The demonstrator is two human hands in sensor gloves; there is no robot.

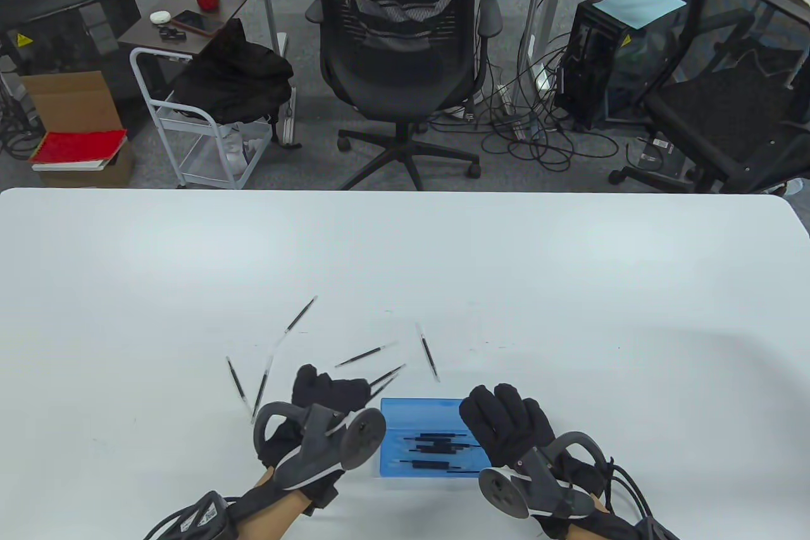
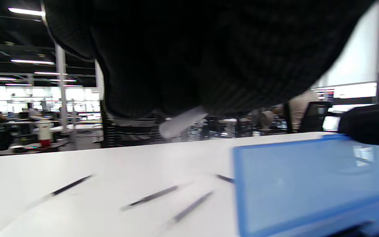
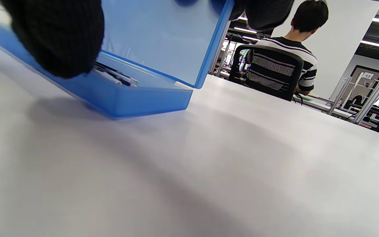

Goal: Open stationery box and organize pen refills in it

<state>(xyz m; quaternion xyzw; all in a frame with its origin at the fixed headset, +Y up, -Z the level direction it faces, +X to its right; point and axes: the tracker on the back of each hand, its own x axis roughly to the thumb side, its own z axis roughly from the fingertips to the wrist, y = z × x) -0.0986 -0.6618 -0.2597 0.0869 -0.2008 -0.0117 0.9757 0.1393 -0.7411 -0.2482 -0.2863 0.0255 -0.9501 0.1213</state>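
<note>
We see the translucent blue stationery box (image 1: 430,439) near the table's front edge, between both hands, its lid (image 3: 163,36) raised at a slant over the tray. Inside lie several black-and-clear pen refills (image 1: 436,446); we cannot count them exactly. On the white table (image 1: 569,287) left of and behind the box we count seven loose refills (image 1: 300,314), scattered at different angles, two lying close together just beside the left hand. The right hand (image 1: 509,429) has its fingers curled round the lid's right edge, the thumb in front of the tray. The left hand (image 1: 329,397) pinches something pale at its fingertips, too blurred to name.
</note>
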